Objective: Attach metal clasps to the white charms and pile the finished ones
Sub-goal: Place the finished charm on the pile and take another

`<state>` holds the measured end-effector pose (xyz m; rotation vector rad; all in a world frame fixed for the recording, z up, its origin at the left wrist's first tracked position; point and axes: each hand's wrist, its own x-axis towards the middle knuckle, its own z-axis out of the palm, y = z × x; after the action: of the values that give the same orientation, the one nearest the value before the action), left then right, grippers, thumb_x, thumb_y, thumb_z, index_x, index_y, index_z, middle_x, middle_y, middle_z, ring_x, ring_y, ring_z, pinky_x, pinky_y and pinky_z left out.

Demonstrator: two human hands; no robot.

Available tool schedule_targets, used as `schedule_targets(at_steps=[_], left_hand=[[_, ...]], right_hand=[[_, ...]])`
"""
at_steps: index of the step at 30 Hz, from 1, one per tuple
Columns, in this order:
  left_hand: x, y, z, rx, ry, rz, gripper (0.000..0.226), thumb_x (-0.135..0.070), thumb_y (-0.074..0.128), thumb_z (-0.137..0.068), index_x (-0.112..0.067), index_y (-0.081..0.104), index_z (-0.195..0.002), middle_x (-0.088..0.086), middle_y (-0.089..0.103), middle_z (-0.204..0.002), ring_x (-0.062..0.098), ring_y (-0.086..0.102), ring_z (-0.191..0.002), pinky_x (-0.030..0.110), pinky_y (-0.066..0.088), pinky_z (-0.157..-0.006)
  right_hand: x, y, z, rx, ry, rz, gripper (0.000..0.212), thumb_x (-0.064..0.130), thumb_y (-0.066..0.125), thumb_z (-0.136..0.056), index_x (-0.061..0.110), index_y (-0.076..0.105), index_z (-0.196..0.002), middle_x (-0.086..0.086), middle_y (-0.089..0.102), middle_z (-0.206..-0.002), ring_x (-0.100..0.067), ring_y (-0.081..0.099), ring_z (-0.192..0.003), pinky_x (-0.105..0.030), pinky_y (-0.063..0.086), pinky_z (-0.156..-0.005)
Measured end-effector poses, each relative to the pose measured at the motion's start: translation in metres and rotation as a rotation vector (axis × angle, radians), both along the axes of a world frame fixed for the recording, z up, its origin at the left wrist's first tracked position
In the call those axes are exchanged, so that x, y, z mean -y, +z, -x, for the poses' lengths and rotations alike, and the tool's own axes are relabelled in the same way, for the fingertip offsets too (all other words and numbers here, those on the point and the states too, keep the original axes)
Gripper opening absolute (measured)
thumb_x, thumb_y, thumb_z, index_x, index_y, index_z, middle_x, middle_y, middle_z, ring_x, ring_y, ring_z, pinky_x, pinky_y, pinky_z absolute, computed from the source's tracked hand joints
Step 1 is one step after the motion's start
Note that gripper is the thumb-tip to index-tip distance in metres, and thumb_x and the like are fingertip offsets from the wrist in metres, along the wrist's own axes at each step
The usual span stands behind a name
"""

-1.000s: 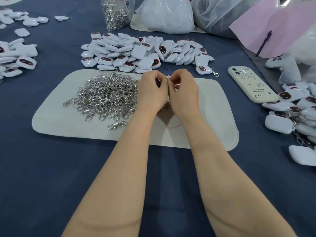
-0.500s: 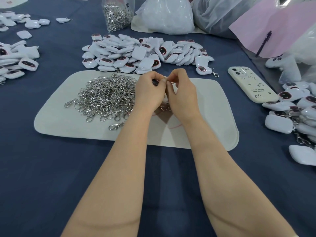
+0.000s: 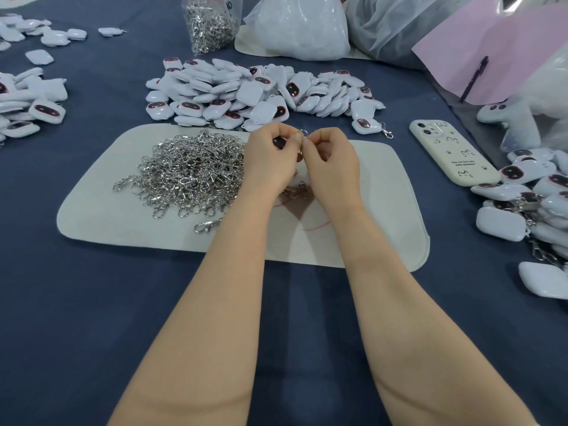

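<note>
Head view has your left hand (image 3: 270,158) curled round a white charm (image 3: 278,142), only its dark face peeking between the fingers, while your right hand (image 3: 333,167) pinches a metal clasp (image 3: 303,134) against it, above the cream mat (image 3: 378,192). You look to be mid-attachment, the ring probably not yet seated. Next you need a steady, small twist to hook it on, then a carry right to the finished pile (image 3: 528,192). Loose clasps (image 3: 190,170) heap just left of your hands; bare charms (image 3: 252,90) lie beyond the mat.
</note>
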<state>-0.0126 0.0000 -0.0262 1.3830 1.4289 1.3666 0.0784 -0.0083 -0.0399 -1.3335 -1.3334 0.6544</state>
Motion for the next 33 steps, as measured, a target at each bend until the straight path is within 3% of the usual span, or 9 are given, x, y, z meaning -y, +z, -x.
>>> schedule_targets(at_steps=[3, 7, 16, 18, 20, 24, 27, 30, 33], left_hand=[[0.0, -0.0003, -0.0012, -0.022, 0.014, -0.015, 0.024, -0.01, 0.059, -0.089, -0.026, 0.058, -0.072, -0.009, 0.06, -0.067, 0.005, 0.061, -0.06, 0.021, 0.049, -0.062], [0.0006, -0.0002, -0.0016, -0.059, 0.033, -0.028, 0.014, -0.011, 0.06, -0.088, -0.02, 0.062, -0.078, -0.012, 0.059, -0.065, -0.007, 0.053, -0.047, 0.011, 0.044, -0.056], [0.0016, -0.0013, -0.0026, -0.334, 0.005, -0.062, 0.01, -0.017, 0.059, -0.088, -0.015, 0.068, -0.088, -0.016, 0.054, -0.064, 0.005, 0.053, -0.059, 0.008, 0.035, -0.055], [0.0016, -0.0019, -0.0024, -0.346, 0.016, -0.065, 0.009, -0.017, 0.059, -0.089, -0.015, 0.068, -0.088, -0.013, 0.054, -0.065, 0.006, 0.054, -0.06, 0.007, 0.036, -0.057], [0.0011, -0.003, -0.0025, -0.33, 0.022, -0.058, 0.01, -0.017, 0.058, -0.089, -0.015, 0.067, -0.089, -0.01, 0.056, -0.067, 0.013, 0.058, -0.065, 0.016, 0.04, -0.063], [-0.0006, -0.0047, -0.0018, -0.326, 0.059, -0.056, 0.01, -0.018, 0.058, -0.089, -0.016, 0.067, -0.086, -0.013, 0.054, -0.065, 0.004, 0.051, -0.058, 0.008, 0.034, -0.054], [-0.0008, -0.0054, -0.0016, -0.313, 0.062, -0.052, 0.009, -0.017, 0.058, -0.089, -0.017, 0.066, -0.085, -0.012, 0.055, -0.066, 0.01, 0.055, -0.062, 0.015, 0.036, -0.06], [-0.0002, -0.0052, -0.0026, -0.341, 0.071, -0.083, 0.01, -0.015, 0.058, -0.089, -0.014, 0.068, -0.087, -0.008, 0.057, -0.071, -0.001, 0.048, -0.058, 0.013, 0.032, -0.06], [-0.0002, -0.0046, -0.0023, -0.374, 0.085, -0.099, 0.011, -0.015, 0.057, -0.089, -0.013, 0.068, -0.088, -0.004, 0.058, -0.08, -0.001, 0.046, -0.059, 0.012, 0.029, -0.06]], right_hand=[[0.0011, -0.0001, 0.0006, -0.006, -0.043, -0.048, 0.009, 0.013, 0.057, -0.089, 0.019, 0.052, -0.092, 0.017, 0.057, -0.083, 0.005, 0.056, -0.08, -0.01, 0.044, -0.075], [0.0026, 0.0026, 0.0011, 0.035, -0.088, -0.079, 0.01, 0.009, 0.058, -0.087, 0.018, 0.053, -0.087, 0.006, 0.059, -0.085, -0.005, 0.055, -0.079, -0.021, 0.048, -0.078], [0.0006, 0.0026, -0.0002, 0.128, -0.107, -0.076, 0.005, 0.006, 0.052, -0.091, 0.008, 0.056, -0.094, -0.006, 0.061, -0.094, -0.016, 0.056, -0.085, -0.024, 0.045, -0.078], [0.0002, 0.0025, -0.0002, 0.12, -0.103, -0.082, 0.006, 0.005, 0.052, -0.091, 0.007, 0.055, -0.096, 0.0, 0.059, -0.089, -0.014, 0.055, -0.083, -0.022, 0.045, -0.077], [-0.0002, 0.0026, 0.0002, 0.092, -0.099, -0.077, 0.009, 0.006, 0.053, -0.091, 0.008, 0.054, -0.1, 0.009, 0.055, -0.084, -0.009, 0.053, -0.079, -0.016, 0.043, -0.074], [0.0003, 0.0019, 0.0003, 0.075, -0.074, -0.062, 0.008, 0.007, 0.055, -0.09, 0.012, 0.053, -0.094, 0.012, 0.054, -0.081, -0.003, 0.052, -0.074, -0.011, 0.042, -0.069], [0.0009, 0.002, -0.0001, 0.073, -0.065, -0.054, 0.01, 0.006, 0.056, -0.089, 0.015, 0.052, -0.091, 0.014, 0.053, -0.078, 0.001, 0.052, -0.071, -0.008, 0.041, -0.068], [0.0011, 0.0024, -0.0003, 0.067, -0.07, -0.05, 0.011, 0.005, 0.056, -0.088, 0.015, 0.054, -0.092, 0.013, 0.054, -0.079, 0.0, 0.051, -0.072, -0.009, 0.042, -0.069], [0.0014, 0.0022, 0.0, 0.073, -0.068, -0.05, 0.009, 0.005, 0.056, -0.088, 0.012, 0.057, -0.094, 0.008, 0.057, -0.083, 0.0, 0.051, -0.073, -0.008, 0.041, -0.07]])
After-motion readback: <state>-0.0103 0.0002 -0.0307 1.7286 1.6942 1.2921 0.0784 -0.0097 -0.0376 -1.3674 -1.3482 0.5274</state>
